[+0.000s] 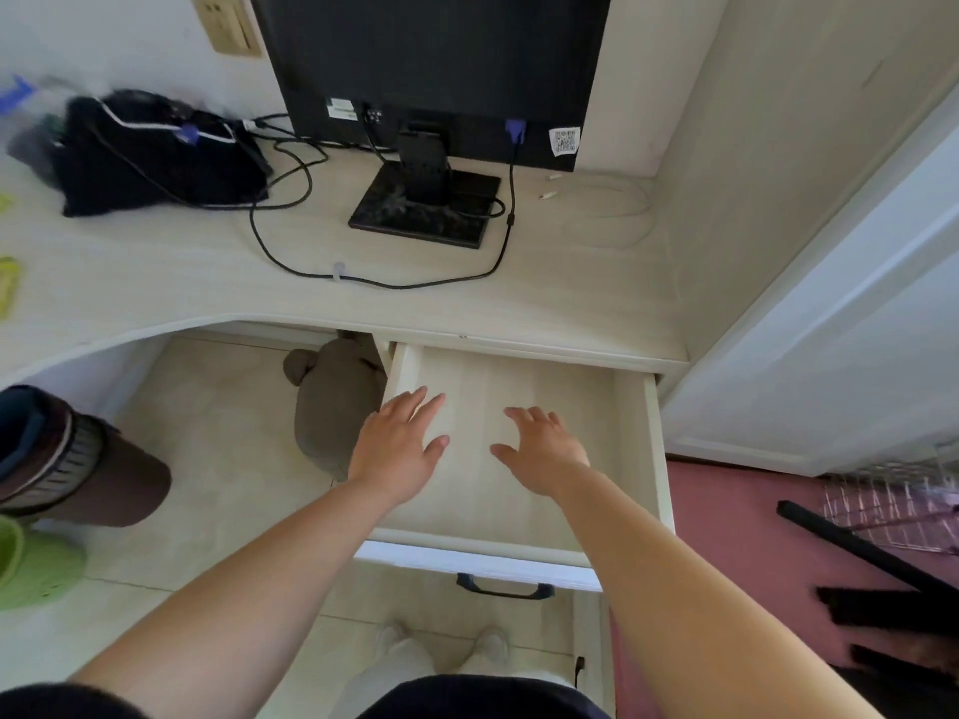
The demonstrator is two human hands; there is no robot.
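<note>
A white drawer stands pulled out from under the desk, with nothing lying inside it. Its dark handle shows on the front panel. My left hand hovers over the drawer's left side, fingers spread and straight, holding nothing. Over the middle of the drawer is my right hand, palm down with fingers loosely bent and nothing in it. Whether either hand touches the drawer floor I cannot tell.
A black monitor on its stand, looping black cables and a black bag sit on the desk. A grey plush toy lies under the desk. A brown bin and green object stand at left. A white door is at right.
</note>
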